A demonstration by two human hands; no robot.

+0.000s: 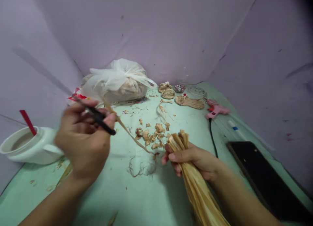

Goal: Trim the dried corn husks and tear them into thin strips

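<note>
My right hand (189, 157) is closed around a bundle of dried, straw-coloured husk strips (195, 187), its cut ends pointing up and away. My left hand (84, 139) is raised at the left and grips a black-handled knife-like tool (99, 118); its long grey blade, pointing up left, is smeared by motion. A thin husk strip (129, 134) runs from the left fingers down toward the table near the bundle; whether they pinch it is unclear. Between and beyond the hands lie husk scraps (154, 134). Nearer is a tangle of dark fibres (143, 169).
At the back sit a tied plastic bag (119, 81), woven coils (167, 91) and a woven sole (189, 102). On the right are a pink glue gun (217, 109), its black cord (213, 138), a pen (237, 130) and a phone (266, 180). A white container (40, 146) stands left.
</note>
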